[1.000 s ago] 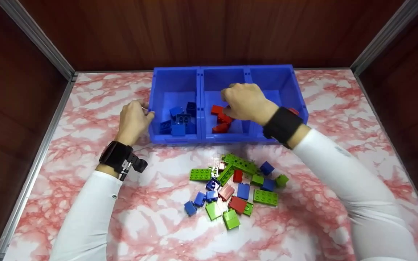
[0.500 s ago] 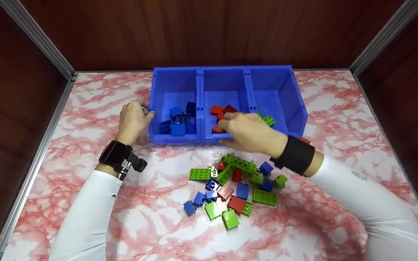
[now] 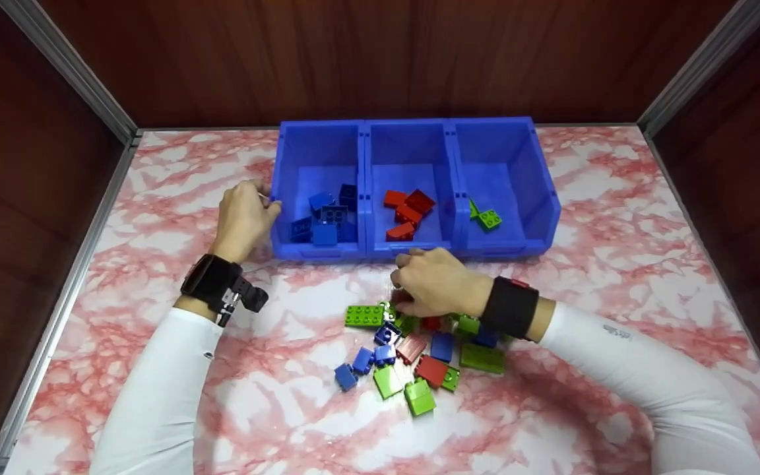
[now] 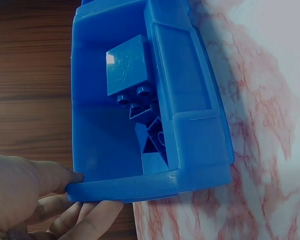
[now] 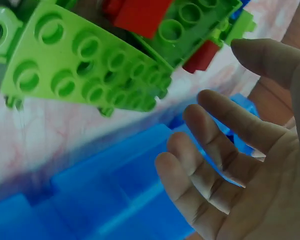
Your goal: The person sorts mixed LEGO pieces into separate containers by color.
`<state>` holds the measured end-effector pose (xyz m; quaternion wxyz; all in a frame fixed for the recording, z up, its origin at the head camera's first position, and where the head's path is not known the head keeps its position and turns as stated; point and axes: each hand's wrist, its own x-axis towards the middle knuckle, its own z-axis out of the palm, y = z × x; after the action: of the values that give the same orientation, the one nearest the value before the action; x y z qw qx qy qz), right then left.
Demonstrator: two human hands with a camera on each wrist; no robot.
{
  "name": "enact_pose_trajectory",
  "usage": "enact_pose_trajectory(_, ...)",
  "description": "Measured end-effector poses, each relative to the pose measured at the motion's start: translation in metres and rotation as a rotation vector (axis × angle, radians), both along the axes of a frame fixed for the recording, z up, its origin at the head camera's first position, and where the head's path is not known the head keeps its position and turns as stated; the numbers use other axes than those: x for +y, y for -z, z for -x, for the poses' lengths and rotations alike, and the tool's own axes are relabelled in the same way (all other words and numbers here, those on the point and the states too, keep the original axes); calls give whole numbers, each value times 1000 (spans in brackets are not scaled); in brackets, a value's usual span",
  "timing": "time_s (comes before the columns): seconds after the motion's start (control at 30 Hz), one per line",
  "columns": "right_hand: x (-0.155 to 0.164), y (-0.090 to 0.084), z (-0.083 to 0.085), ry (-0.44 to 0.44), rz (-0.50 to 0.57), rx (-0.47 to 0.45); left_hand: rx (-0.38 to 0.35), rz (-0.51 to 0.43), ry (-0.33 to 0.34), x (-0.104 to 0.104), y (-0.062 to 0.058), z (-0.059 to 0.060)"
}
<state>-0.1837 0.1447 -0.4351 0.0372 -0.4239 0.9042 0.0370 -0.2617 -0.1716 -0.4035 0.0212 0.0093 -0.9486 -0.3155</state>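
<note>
A blue bin [image 3: 327, 146] with three compartments stands at the back of the table. My left hand [image 3: 241, 218] pinches its left rim; the left wrist view shows the thumb inside the wall and the fingers outside [image 4: 92, 220]. Blue bricks [image 3: 324, 235] lie in the left compartment, red bricks [image 3: 408, 215] in the middle, green bricks [image 3: 489, 220] in the right. My right hand [image 3: 439, 285] hovers over the far side of a loose brick pile, in front of the bin. Its fingers are spread and hold nothing, close to a long green brick [image 5: 85, 65].
Loose bricks spread toward the front: a green block [image 3: 365, 316], a blue brick [image 3: 346, 377], a red brick [image 3: 431, 371] and a stacked green pair [image 3: 419, 398]. Wooden walls [image 3: 380, 63] enclose the marbled table [image 3: 274, 409] at the back and sides.
My right hand has moved from above the middle compartment down and toward the front, over the pile. One more red brick shows in that compartment. The left hand has stayed on the rim.
</note>
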Motion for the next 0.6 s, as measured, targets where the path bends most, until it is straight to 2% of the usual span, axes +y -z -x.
enact_pose_trajectory(0.2, -5, 6, 4, 32, -31, -44, 17, 0, 0, -1, 1, 1)
enact_pose_trajectory(0.33, -8, 6, 8, 71, -14, -134, 11, -9, -3, -1, 2, 1)
enact_pose_trajectory(0.43, -7, 5, 10, 97, 62, -237, 7, -9, -2, -1, 2, 1)
enact_pose_trajectory(0.6, -4, 1, 12, 113, 253, -395, 11, -17, 0, -1, 3, 1)
